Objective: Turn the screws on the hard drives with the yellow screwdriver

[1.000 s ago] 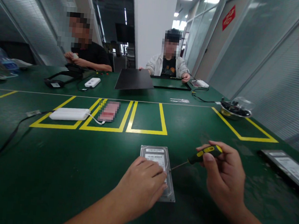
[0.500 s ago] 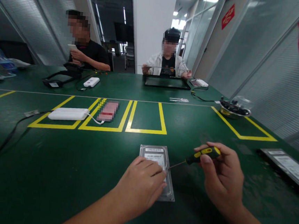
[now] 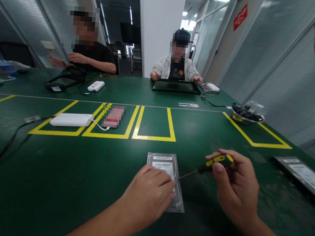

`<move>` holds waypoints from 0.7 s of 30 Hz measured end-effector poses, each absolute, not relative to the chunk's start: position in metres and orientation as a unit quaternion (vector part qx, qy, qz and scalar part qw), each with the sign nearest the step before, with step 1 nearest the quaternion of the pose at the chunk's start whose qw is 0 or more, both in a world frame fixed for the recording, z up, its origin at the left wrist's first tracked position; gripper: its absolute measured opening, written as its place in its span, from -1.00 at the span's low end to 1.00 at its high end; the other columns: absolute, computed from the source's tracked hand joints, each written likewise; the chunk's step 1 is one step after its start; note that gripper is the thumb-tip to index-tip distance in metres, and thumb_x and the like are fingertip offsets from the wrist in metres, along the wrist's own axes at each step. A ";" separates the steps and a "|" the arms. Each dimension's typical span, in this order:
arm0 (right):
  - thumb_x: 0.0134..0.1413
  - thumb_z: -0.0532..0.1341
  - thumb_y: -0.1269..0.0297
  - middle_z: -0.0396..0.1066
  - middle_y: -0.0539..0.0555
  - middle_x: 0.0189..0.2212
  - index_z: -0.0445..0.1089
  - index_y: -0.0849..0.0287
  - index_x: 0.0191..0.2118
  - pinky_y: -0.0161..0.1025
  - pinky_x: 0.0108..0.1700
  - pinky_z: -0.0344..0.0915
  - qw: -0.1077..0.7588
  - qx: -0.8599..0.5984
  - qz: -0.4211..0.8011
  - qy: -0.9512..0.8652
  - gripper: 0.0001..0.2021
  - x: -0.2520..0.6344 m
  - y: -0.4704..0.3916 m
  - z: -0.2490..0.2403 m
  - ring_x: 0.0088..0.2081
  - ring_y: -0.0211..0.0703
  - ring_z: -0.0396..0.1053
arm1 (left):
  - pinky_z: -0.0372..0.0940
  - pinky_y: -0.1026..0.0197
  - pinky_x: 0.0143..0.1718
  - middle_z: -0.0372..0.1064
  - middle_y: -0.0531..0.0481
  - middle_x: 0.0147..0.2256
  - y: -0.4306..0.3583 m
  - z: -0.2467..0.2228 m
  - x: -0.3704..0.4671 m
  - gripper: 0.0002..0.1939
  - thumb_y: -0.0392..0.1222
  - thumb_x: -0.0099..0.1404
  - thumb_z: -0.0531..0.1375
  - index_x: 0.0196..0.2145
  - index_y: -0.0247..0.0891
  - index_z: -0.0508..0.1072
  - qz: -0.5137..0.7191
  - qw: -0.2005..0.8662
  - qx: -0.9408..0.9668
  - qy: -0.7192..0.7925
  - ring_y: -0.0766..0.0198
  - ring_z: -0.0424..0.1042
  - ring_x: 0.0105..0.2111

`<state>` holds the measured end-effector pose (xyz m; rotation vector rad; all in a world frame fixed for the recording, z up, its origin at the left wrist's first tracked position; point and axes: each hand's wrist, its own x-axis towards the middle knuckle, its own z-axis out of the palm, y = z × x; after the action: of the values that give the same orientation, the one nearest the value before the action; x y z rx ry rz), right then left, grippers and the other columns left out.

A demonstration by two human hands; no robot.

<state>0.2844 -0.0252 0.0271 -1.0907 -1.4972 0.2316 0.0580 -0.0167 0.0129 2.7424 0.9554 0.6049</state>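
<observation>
A silver hard drive (image 3: 167,166) with a white printed label lies flat on the green table in front of me. My left hand (image 3: 151,191) rests over its lower left part, fingers curled and pressed together against it; the fingertips are partly hidden. A black and yellow screwdriver (image 3: 214,163) is gripped in my right hand (image 3: 235,187), just to the right of the drive. Its thin shaft slants down to the left, and the tip meets the drive's right side. Whether the tip sits in a screw is too small to tell.
Another hard drive (image 3: 303,178) lies at the right edge. A metal bowl (image 3: 247,118) of dark parts stands farther back. A white power bank (image 3: 71,120) is cabled to a pixelated phone (image 3: 114,116) inside yellow tape outlines. Two people sit across the table, one holding a black-framed panel (image 3: 176,87).
My right hand and the screwdriver have shifted very slightly right. My left hand and the drive stay put. Across the table, the person at left has lowered and moved their hands.
</observation>
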 end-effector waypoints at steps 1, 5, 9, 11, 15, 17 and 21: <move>0.25 0.18 0.37 0.44 0.09 -0.22 0.27 0.14 0.05 -0.41 -0.28 0.45 0.593 -0.473 0.101 -0.644 -0.73 0.284 -0.025 0.027 -0.25 -0.29 0.45 | 0.22 0.03 -0.13 0.49 -0.03 -0.20 -0.017 0.013 0.058 -0.82 -0.19 0.41 0.12 -0.10 -0.19 0.48 0.205 0.088 0.921 0.320 0.11 0.45 -0.17; 0.26 0.18 0.36 0.43 0.08 -0.21 0.26 0.14 0.06 -0.47 -0.31 0.42 0.591 -0.483 0.120 -0.635 -0.73 0.284 -0.026 0.028 -0.26 -0.33 0.43 | 0.23 0.02 -0.14 0.49 -0.02 -0.21 -0.017 0.012 0.058 -0.82 -0.19 0.41 0.12 -0.10 -0.19 0.48 0.205 0.092 0.921 0.319 0.10 0.45 -0.17; 0.28 0.16 0.35 0.44 0.07 -0.19 0.26 0.11 0.07 -0.46 -0.28 0.42 0.584 -0.473 0.150 -0.642 -0.73 0.284 -0.028 0.032 -0.24 -0.33 0.43 | 0.22 0.01 -0.14 0.49 -0.01 -0.19 -0.017 0.010 0.057 -0.81 -0.19 0.41 0.11 -0.08 -0.18 0.47 0.206 0.092 0.921 0.317 0.10 0.45 -0.16; 0.29 0.16 0.35 0.43 0.07 -0.17 0.27 0.10 0.07 -0.44 -0.24 0.41 0.575 -0.467 0.154 -0.654 -0.74 0.285 -0.030 0.034 -0.23 -0.33 0.43 | 0.22 0.01 -0.14 0.49 -0.01 -0.18 -0.017 0.010 0.057 -0.81 -0.20 0.41 0.11 -0.08 -0.18 0.47 0.208 0.092 0.921 0.316 0.10 0.45 -0.16; 0.27 0.17 0.34 0.39 0.05 -0.12 0.34 0.06 0.03 -0.39 -0.11 0.35 0.549 -0.442 0.112 -0.701 -0.77 0.286 -0.030 0.043 -0.09 -0.29 0.37 | 0.22 0.01 -0.15 0.50 -0.03 -0.20 -0.015 0.011 0.057 -0.82 -0.21 0.40 0.12 -0.10 -0.19 0.48 0.214 0.088 0.921 0.314 0.10 0.45 -0.17; 0.26 0.19 0.33 0.37 0.03 -0.14 0.37 0.04 0.01 -0.39 -0.10 0.32 0.522 -0.434 0.101 -0.728 -0.78 0.286 -0.028 0.052 -0.09 -0.29 0.34 | 0.23 0.01 -0.14 0.50 -0.03 -0.20 -0.015 0.011 0.057 -0.81 -0.21 0.40 0.12 -0.10 -0.20 0.48 0.215 0.088 0.921 0.314 0.09 0.46 -0.17; 0.26 0.21 0.32 0.37 -0.01 -0.15 0.37 -0.04 0.07 -0.41 -0.19 0.32 0.444 -0.436 0.144 -0.769 -0.72 0.286 -0.027 0.071 -0.16 -0.32 0.36 | 0.24 -0.01 -0.13 0.50 -0.02 -0.19 -0.016 0.010 0.056 -0.80 -0.20 0.40 0.12 -0.08 -0.19 0.48 0.213 0.090 0.921 0.313 0.09 0.46 -0.16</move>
<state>0.2857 -0.0266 0.0713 -1.0814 -1.9067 0.3573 0.0564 -0.0161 0.0097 2.7394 0.9323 0.6335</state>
